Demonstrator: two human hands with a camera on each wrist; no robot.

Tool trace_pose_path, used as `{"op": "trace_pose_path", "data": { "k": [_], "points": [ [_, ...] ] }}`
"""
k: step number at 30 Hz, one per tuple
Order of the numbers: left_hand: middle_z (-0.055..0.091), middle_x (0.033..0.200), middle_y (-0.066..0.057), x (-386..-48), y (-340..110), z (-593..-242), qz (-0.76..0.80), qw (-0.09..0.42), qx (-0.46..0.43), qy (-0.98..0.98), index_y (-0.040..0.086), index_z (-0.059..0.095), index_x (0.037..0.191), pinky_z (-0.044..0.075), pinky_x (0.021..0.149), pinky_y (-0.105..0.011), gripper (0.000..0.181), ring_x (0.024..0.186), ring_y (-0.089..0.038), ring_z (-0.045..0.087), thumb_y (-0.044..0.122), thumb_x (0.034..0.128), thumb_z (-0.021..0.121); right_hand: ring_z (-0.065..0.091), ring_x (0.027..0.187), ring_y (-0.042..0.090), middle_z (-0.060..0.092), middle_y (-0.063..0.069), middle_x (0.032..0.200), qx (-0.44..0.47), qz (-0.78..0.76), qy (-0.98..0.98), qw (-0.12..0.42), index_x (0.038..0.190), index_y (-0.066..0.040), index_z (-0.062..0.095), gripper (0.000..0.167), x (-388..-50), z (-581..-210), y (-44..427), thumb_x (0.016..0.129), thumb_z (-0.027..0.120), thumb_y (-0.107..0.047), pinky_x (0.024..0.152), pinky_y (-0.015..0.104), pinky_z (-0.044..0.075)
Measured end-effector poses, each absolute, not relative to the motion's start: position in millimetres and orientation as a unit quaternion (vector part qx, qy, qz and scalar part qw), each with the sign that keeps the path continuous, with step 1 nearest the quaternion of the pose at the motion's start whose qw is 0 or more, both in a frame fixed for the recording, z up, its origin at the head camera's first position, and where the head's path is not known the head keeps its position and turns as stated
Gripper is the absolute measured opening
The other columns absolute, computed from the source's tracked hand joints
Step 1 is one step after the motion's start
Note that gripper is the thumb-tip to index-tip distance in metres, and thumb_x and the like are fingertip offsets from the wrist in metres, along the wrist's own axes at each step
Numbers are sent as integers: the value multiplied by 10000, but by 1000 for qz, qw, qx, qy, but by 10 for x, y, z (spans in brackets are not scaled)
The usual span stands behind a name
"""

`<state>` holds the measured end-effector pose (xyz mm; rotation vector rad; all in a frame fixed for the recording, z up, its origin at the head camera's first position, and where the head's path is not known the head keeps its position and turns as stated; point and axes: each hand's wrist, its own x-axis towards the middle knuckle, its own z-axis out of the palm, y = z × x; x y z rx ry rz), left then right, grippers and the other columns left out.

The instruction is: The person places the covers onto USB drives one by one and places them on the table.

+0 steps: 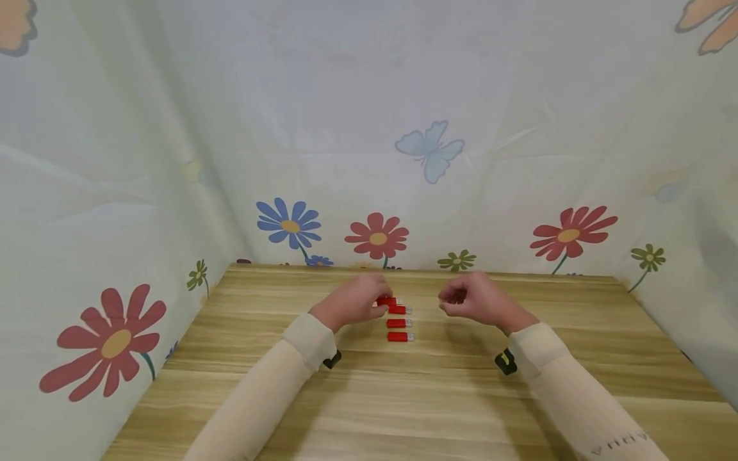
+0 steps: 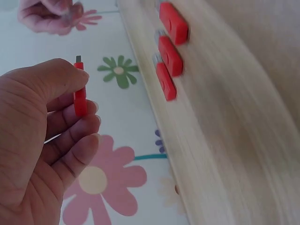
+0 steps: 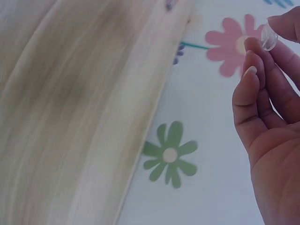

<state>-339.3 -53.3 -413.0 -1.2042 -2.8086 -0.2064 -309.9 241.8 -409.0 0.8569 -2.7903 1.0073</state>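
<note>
My left hand (image 1: pixel 359 302) pinches a red USB flash drive (image 2: pixel 80 103) between thumb and fingers, its narrow metal plug pointing away from the palm. Opposite it, my right hand (image 1: pixel 475 299) holds a small clear plastic cap (image 3: pixel 269 38) by thumb and fingertip. The two hands are apart, above the table. Below and between them, three more red flash drives lie in a column: the far drive (image 1: pixel 398 310), the middle drive (image 1: pixel 396 323) and the near drive (image 1: pixel 398 337). Their pale ends face right in the head view.
Under the hands is a wood-grain table (image 1: pixel 438 397). A white curtain (image 1: pixel 334 115) printed with flowers and butterflies stands behind the table and along its sides. Dark wrist devices, a left one (image 1: pixel 332 359) and a right one (image 1: pixel 506 362), sit below the sleeve cuffs.
</note>
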Motion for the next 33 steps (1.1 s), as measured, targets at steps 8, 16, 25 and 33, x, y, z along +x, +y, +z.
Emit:
{"op": "trace_pose_path", "data": {
  "k": [8, 16, 25, 33],
  "points": [
    [695, 1070, 23, -3144, -509, -4080, -91, 35, -422, -901, 140, 741, 1176, 563, 855, -222, 294, 908, -94, 616, 266, 914, 782, 669, 733, 69, 753, -71, 859, 331, 366, -866, 84, 928, -186, 807, 102, -2922, -4128, 2299, 849, 828, -125, 651, 287, 584],
    [674, 1044, 35, -3006, -540, -4061, -138, 49, -441, -886, 139, 742, 1165, 557, 850, -179, 267, 900, -67, 626, 242, 921, 775, 677, 770, 71, 762, -98, 901, 335, 397, -851, 78, 956, -232, 799, 127, -2789, -4151, 2224, 858, 835, -160, 668, 253, 578],
    [670, 1063, 22, -2860, -535, -4069, -199, 62, -466, -860, 127, 738, 1200, 525, 772, -150, 284, 872, -104, 592, 220, 932, 759, 652, 759, 84, 759, -52, 904, 347, 423, -833, 78, 993, -183, 797, 128, -2678, -4149, 2137, 870, 827, -164, 661, 248, 564],
    [671, 1063, 15, -2821, -524, -4082, -209, 66, -475, -852, 122, 732, 1211, 534, 787, -143, 302, 868, -120, 621, 225, 929, 765, 641, 758, 80, 760, -56, 921, 362, 423, -827, 78, 1006, -183, 794, 131, -2639, -4159, 2102, 878, 819, -171, 673, 247, 562]
  ]
}}
